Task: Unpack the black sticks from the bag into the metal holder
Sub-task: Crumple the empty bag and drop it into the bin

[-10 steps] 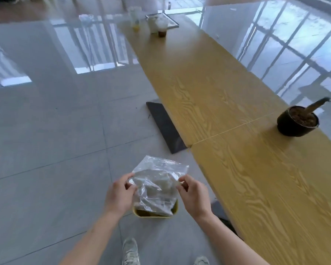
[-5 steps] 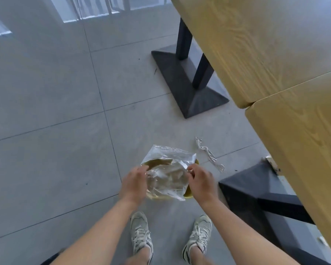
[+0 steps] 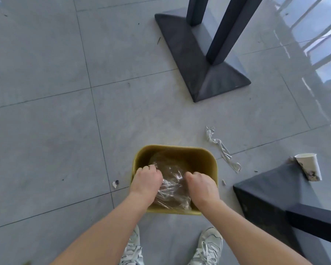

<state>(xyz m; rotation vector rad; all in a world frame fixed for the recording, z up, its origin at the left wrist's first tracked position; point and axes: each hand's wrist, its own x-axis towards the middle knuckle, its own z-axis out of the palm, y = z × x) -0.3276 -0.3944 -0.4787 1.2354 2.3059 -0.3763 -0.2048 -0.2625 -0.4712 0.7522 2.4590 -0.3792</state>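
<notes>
Bag (image 3: 172, 183) of clear film, crumpled, lying inside the yellow bin (image 3: 177, 148) on the tiled floor (image 3: 46, 131). The left hand (image 3: 146, 181) and right hand (image 3: 202, 186), knuckles up and fingers curled, each grip the film at one side, with both forearms angled down into the bin. No black sticks show through the film, and no metal holder is in view. The step in hand is judged to be disposal of the emptied bag. The next move calls for both hands to release the film and lift clear without dragging it back out.
</notes>
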